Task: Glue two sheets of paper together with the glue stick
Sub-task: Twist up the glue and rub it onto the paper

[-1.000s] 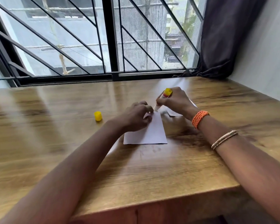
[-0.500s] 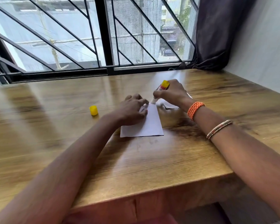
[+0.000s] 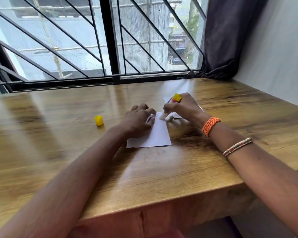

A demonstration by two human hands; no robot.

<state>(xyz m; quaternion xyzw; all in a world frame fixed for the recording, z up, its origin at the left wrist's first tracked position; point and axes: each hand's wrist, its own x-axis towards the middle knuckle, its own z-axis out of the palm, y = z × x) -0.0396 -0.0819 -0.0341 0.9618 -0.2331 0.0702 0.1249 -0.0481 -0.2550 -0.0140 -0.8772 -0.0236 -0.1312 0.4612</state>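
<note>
**Glue stick pressed to the far corner of a sheet**

Nearest the camera, two bare forearms reach out over the wooden table [image 3: 162,172]. On the right wrist sit a thin beaded bangle [image 3: 237,146] and, closer to the hand, an orange woven band [image 3: 211,125].

Beyond them a white sheet of paper [image 3: 157,134] lies flat on the table. The left hand [image 3: 138,118] rests palm down on the sheet's left part, its fingers [image 3: 148,111] loosely curled and pressing the paper down; it grips nothing.

Just right of it, the right hand [image 3: 184,107] is closed around a glue stick [image 3: 170,106], which tilts so that its yellow end points up and away. Its white tip touches the sheet's far right corner.

A second sheet of paper [image 3: 176,116] lies mostly hidden under the right hand, only its edges showing.

Left of the left hand, well apart from the paper, a yellow cap [image 3: 99,120] stands alone on the table. Farther back are a barred window [image 3: 100,40] and a dark curtain [image 3: 229,35].
</note>
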